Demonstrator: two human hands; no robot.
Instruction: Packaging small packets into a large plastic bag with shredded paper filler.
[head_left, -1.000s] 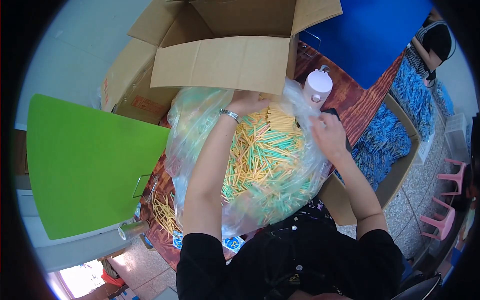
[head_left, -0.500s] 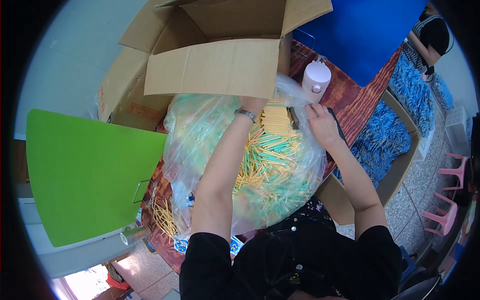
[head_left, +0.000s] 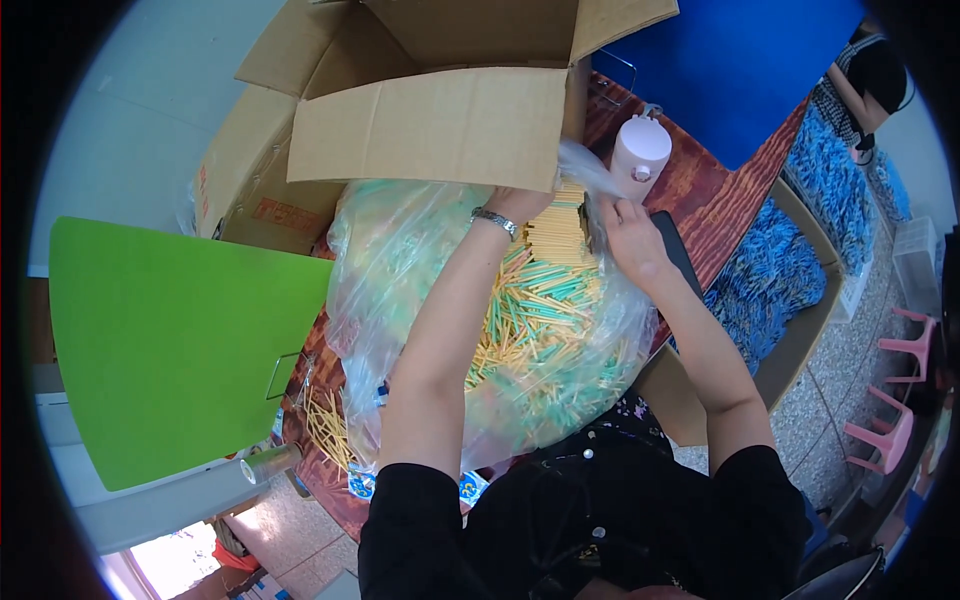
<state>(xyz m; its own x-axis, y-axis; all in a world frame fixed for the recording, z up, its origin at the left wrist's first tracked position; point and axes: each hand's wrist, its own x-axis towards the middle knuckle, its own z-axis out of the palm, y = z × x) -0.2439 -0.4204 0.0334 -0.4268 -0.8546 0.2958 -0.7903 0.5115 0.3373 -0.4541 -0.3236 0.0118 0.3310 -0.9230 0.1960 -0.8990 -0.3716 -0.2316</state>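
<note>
A big clear plastic bag (head_left: 400,250) lies open on the table, full of thin yellow, green and pink sticks (head_left: 530,315). Towards its far side, a row of yellow sticks (head_left: 558,235) lies neatly side by side. My left hand (head_left: 524,203), with a metal watch band at the wrist, reaches to the far edge of the bag beside that row. The cardboard flap is right above it, and its fingers are mostly hidden. On the right, my right hand (head_left: 632,240) has its fingers curled on the bag's rim, next to a dark flat object (head_left: 676,250).
An open cardboard box (head_left: 430,125) stands beyond the bag. A pale pink cylinder (head_left: 641,155) is on the reddish wooden table (head_left: 690,180). Green (head_left: 185,350) and blue (head_left: 730,70) boards flank it. Right: a carton of blue bundles (head_left: 770,280), pink stools (head_left: 880,440), another person (head_left: 872,80).
My right hand has shifted slightly left and nearer, its fingers curling in more. My left hand has moved a little to the right, showing more from under the flap.
</note>
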